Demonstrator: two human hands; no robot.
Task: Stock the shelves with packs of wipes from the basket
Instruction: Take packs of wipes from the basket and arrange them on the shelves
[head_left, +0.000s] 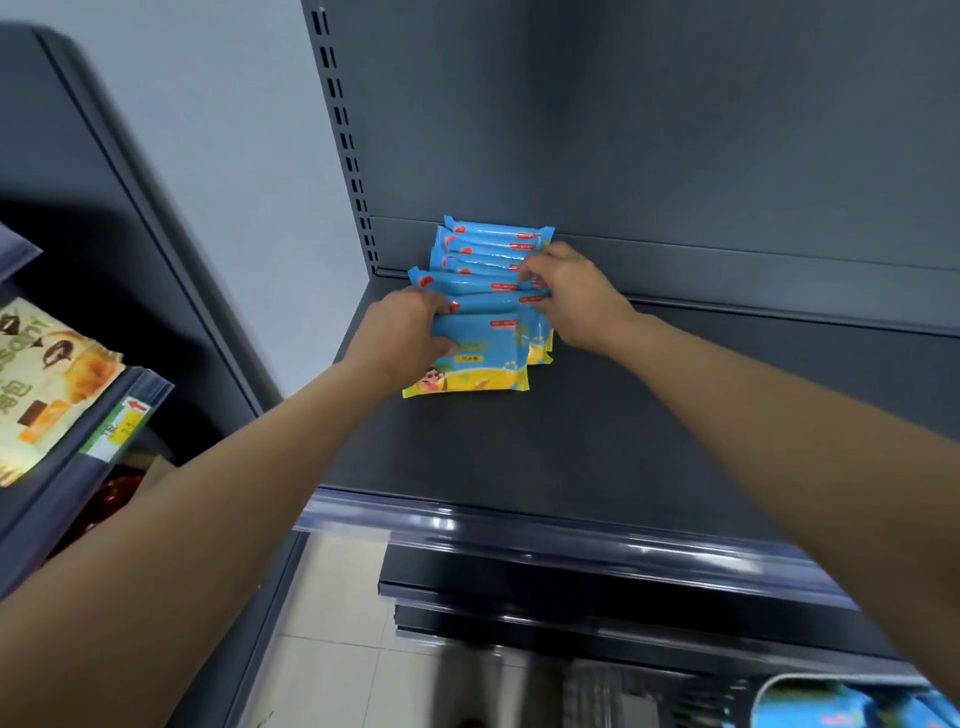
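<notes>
Several blue and yellow packs of wipes (488, 291) stand in a leaning row at the back left of a dark grey shelf (597, 431). My left hand (402, 332) grips the left end of the front packs. My right hand (576, 299) pinches the right ends of the packs in the middle of the row. The frontmost pack (483, 364) tilts toward me and shows its yellow lower edge. At the bottom right corner the basket (841, 704) shows its pale rim with more blue packs inside, blurred.
The shelf's glossy front rail (571, 535) runs across below my arms, with lower shelves beneath it. A slotted upright (345, 145) stands at the shelf's left. A neighbouring shelf unit on the left holds snack bags (47, 384) and a price tag (122, 423). Pale floor tiles (337, 623) lie below.
</notes>
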